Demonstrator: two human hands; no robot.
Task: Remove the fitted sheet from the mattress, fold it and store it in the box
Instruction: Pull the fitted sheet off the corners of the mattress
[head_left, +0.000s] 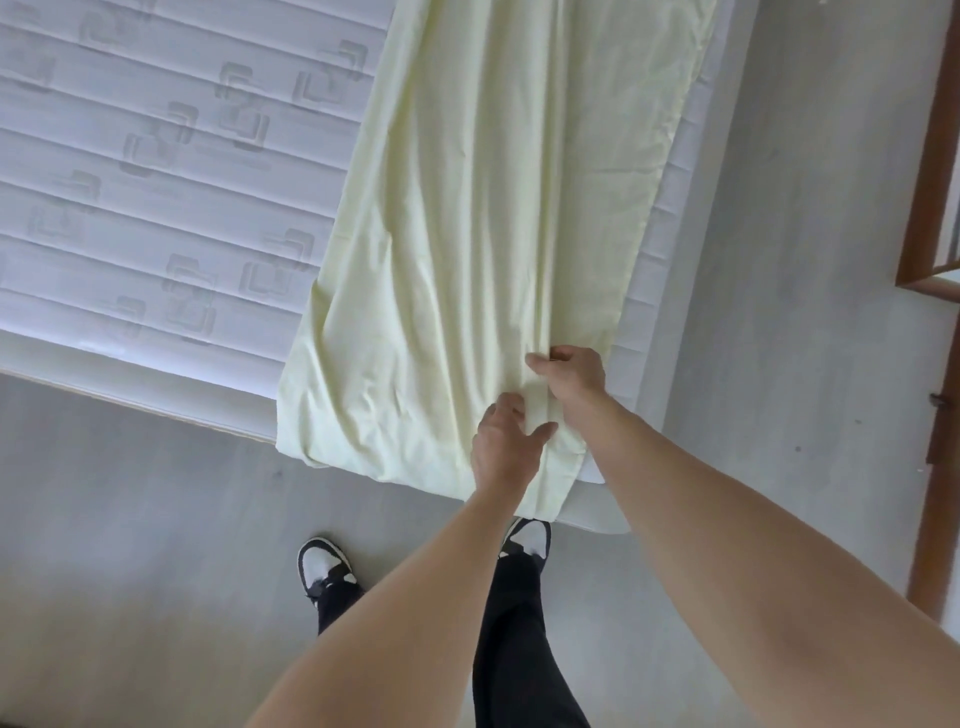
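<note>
The pale yellow fitted sheet (467, 218) lies off the mattress surface as a long folded strip along the right side of the bare white quilted mattress (156, 182). Its near end hangs over the mattress's front corner. My left hand (506, 444) pinches a fold of the sheet at that near end, thumb to the right. Just above it, my right hand (569, 382) grips the same gathered fold, fingers curled into the cloth. The box is not in view.
Grey floor (156, 519) runs in front of and to the right of the bed. A brown wooden frame (930, 208) stands at the right edge. My feet in black and white shoes (324, 564) stand close to the mattress corner.
</note>
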